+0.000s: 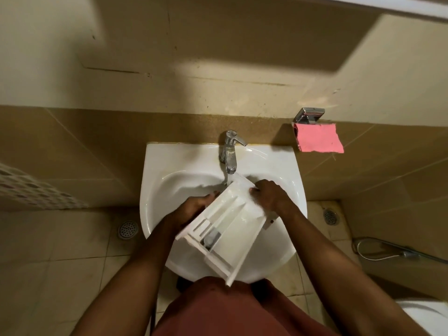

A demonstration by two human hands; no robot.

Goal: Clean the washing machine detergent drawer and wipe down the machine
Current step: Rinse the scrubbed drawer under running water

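The white plastic detergent drawer point(223, 226) lies tilted over the white wash basin point(155, 190), its far end under the chrome tap point(230, 151), from which water runs. My left hand point(191, 209) grips the drawer's left side from beneath, fingers partly hidden behind it. My right hand point(269, 195) sits at the drawer's far right corner, its fingers curled over the edge there.
A pink cloth point(317, 139) hangs from a chrome holder point(309, 115) on the tiled wall at right. Floor drains point(127, 229) lie either side of the basin. A spray hose point(388, 251) lies on the floor at right, a toilet edge point(421, 314) bottom right, and a white perforated basket point(29, 187) at left.
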